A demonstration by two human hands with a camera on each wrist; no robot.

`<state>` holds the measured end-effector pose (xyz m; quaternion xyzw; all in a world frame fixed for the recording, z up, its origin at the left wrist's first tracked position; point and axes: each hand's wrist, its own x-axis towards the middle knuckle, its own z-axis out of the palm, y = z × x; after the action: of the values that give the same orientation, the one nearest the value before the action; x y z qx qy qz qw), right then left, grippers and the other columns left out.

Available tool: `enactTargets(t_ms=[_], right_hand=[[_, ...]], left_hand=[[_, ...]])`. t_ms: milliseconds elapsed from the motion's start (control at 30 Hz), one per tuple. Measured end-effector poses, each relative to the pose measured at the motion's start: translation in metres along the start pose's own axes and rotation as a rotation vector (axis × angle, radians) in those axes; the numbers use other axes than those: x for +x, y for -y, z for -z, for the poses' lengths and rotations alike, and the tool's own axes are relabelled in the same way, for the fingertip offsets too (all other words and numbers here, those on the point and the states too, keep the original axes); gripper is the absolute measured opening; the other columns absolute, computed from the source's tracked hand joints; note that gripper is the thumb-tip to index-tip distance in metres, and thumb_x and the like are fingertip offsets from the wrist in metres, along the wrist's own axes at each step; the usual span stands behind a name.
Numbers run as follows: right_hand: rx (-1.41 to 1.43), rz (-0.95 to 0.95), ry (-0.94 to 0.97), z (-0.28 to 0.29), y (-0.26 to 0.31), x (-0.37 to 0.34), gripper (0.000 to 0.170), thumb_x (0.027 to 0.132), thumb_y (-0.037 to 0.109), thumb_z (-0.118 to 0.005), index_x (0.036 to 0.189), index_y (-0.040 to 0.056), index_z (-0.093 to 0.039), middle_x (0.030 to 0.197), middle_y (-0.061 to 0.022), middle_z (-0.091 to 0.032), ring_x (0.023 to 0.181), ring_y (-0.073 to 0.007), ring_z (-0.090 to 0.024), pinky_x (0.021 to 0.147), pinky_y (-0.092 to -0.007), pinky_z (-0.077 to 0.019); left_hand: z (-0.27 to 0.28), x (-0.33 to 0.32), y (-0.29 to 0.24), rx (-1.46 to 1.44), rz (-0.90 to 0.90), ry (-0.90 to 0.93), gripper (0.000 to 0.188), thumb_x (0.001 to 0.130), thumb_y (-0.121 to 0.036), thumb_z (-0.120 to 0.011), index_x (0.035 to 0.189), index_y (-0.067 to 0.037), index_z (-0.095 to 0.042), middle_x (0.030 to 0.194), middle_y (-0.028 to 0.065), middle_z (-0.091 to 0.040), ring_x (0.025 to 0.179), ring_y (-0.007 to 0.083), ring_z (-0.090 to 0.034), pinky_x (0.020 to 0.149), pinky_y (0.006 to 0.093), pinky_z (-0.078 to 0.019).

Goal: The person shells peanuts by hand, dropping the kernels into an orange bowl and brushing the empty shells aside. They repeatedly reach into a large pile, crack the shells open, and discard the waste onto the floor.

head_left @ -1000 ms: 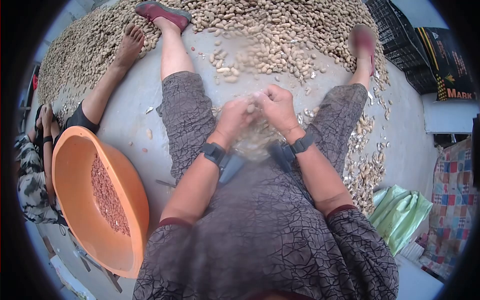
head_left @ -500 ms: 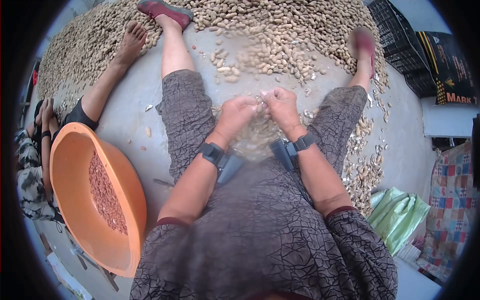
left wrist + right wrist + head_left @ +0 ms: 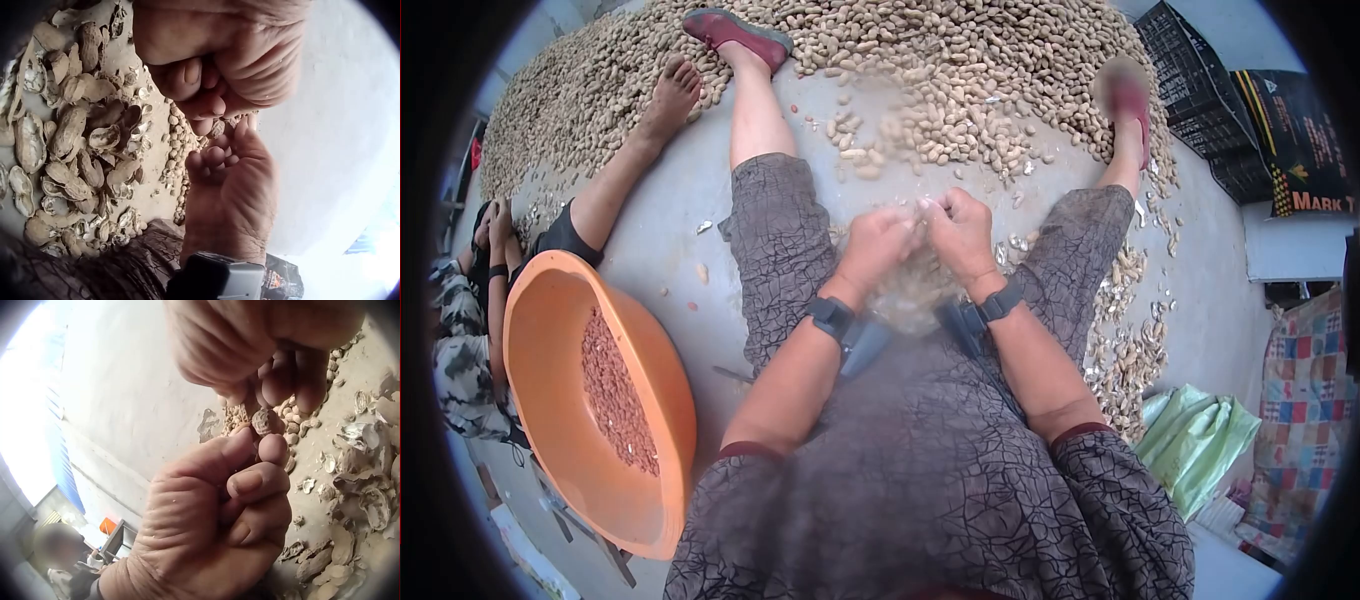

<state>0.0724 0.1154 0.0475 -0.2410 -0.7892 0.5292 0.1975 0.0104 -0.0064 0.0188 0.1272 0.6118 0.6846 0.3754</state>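
Observation:
In the head view, my left hand (image 3: 878,247) and right hand (image 3: 960,238) meet between my spread legs, fingertips together. A peanut in its shell (image 3: 266,422) sits between them; in the right wrist view, the left thumb and forefinger pinch it from below, and the right thumb and fingers grip it from above. The left wrist view has the same peanut (image 3: 217,129) partly covered by fingers, with both hands' other fingers curled inward. Below the hands lies a heap of split, emptied peanut shells (image 3: 69,131).
Unshelled peanuts (image 3: 960,60) form a wide pile across the far floor. An orange basin (image 3: 540,400) with reddish kernels (image 3: 615,395) stands at left, near another person's bare foot (image 3: 672,98). At right are more shells (image 3: 1130,365), a green sack (image 3: 1200,440) and a black crate (image 3: 1200,100).
Half a second ago the fingertips were slightly apart; now they are closed together around the peanut. The hands stay over the shell heap, and the head view has shifted slightly.

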Motion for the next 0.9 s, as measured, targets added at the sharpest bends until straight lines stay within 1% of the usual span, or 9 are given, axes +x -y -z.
enactTargets(t_ms=[67, 133, 267, 367, 433, 500, 633, 833, 900], right_hand=[[0.052, -0.04, 0.001, 0.0, 0.001, 0.0, 0.027, 0.079, 0.019, -0.065, 0.066, -0.0012, -0.052, 0.056, -0.0132, -0.054, 0.049, -0.0216, -0.053, 0.049, -0.0354, -0.0421], [-0.012, 0.04, -0.037, -0.001, -0.003, 0.0, 0.026, 0.079, 0.017, -0.064, 0.065, -0.001, -0.051, 0.056, -0.0124, -0.054, 0.049, -0.0207, -0.053, 0.049, -0.0354, -0.042], [-0.074, 0.075, -0.086, -0.001, -0.018, 0.007, 0.026, 0.08, 0.015, -0.064, 0.065, -0.0015, -0.051, 0.057, -0.0118, -0.054, 0.049, -0.0186, -0.053, 0.048, -0.0349, -0.0421], [0.111, 0.016, -0.046, 0.005, -0.025, 0.014, 0.02, 0.08, 0.014, -0.063, 0.069, -0.0007, -0.054, 0.06, -0.0096, -0.056, 0.053, -0.0155, -0.056, 0.049, -0.0306, -0.0443], [0.494, -0.292, 0.087, 0.017, -0.007, 0.01, 0.019, 0.086, 0.016, -0.061, 0.074, 0.0022, -0.057, 0.062, -0.0039, -0.058, 0.053, -0.0094, -0.056, 0.047, -0.0222, -0.045], [0.502, -0.27, 0.12, 0.026, -0.008, 0.01, 0.015, 0.085, 0.015, -0.06, 0.077, 0.0017, -0.057, 0.065, -0.0044, -0.059, 0.055, -0.0101, -0.057, 0.049, -0.023, -0.0465], [0.541, -0.137, 0.204, 0.029, -0.015, 0.012, 0.015, 0.084, 0.014, -0.057, 0.078, 0.0005, -0.058, 0.069, -0.0052, -0.059, 0.055, -0.0108, -0.058, 0.049, -0.0248, -0.0474], [0.409, -0.226, 0.249, 0.029, -0.01, 0.011, 0.012, 0.084, 0.011, -0.057, 0.076, 0.0021, -0.057, 0.065, -0.0034, -0.06, 0.056, -0.0083, -0.057, 0.05, -0.0215, -0.0479], [0.377, -0.19, 0.237, 0.024, -0.017, 0.012, 0.012, 0.084, 0.011, -0.057, 0.076, 0.0018, -0.057, 0.065, -0.0033, -0.059, 0.056, -0.0079, -0.057, 0.05, -0.0216, -0.0475]], left_hand=[[0.001, 0.001, 0.003, 0.014, -0.002, -0.019, 0.016, 0.089, -0.013, -0.053, 0.094, 0.001, -0.061, 0.072, 0.0022, -0.059, 0.052, 0.0047, -0.045, 0.046, 0.0186, -0.0371], [0.003, 0.004, 0.01, 0.029, -0.002, -0.038, 0.017, 0.09, -0.013, -0.053, 0.093, 0.001, -0.06, 0.072, 0.0029, -0.059, 0.052, 0.0049, -0.045, 0.045, 0.0187, -0.0372], [0.005, 0.0, 0.006, -0.152, -0.006, -0.064, 0.014, 0.088, -0.01, -0.053, 0.091, 0.003, -0.059, 0.075, 0.0066, -0.061, 0.053, 0.0057, -0.048, 0.043, 0.0172, -0.0359], [0.006, -0.004, -0.001, -0.322, 0.013, -0.065, 0.013, 0.087, -0.008, -0.052, 0.09, 0.003, -0.058, 0.077, 0.0088, -0.062, 0.055, 0.0063, -0.049, 0.041, 0.0161, -0.0341], [0.007, -0.003, -0.005, -0.411, 0.011, -0.048, 0.013, 0.086, -0.007, -0.051, 0.09, 0.003, -0.058, 0.078, 0.0098, -0.063, 0.055, 0.0066, -0.05, 0.04, 0.0158, -0.0331], [0.009, -0.007, -0.004, -0.51, 0.085, 0.008, 0.013, 0.087, -0.006, -0.048, 0.089, 0.002, -0.057, 0.078, 0.0107, -0.062, 0.057, 0.0064, -0.05, 0.039, 0.0154, -0.0321], [0.009, -0.006, -0.001, -0.469, 0.084, 0.051, 0.012, 0.089, -0.008, -0.049, 0.088, 0.001, -0.057, 0.079, 0.0109, -0.062, 0.056, 0.0064, -0.05, 0.039, 0.0152, -0.0323], [-0.005, -0.015, -0.009, -0.299, 0.11, 0.028, 0.019, 0.09, -0.014, -0.056, 0.101, 0.0, -0.06, 0.079, 0.0059, -0.062, 0.059, 0.0041, -0.051, 0.041, 0.0137, -0.0328], [-0.006, -0.014, -0.008, -0.17, 0.065, 0.04, 0.023, 0.088, -0.011, -0.059, 0.108, 0.0, -0.06, 0.079, 0.0028, -0.062, 0.058, 0.0025, -0.051, 0.043, 0.0126, -0.0329]])
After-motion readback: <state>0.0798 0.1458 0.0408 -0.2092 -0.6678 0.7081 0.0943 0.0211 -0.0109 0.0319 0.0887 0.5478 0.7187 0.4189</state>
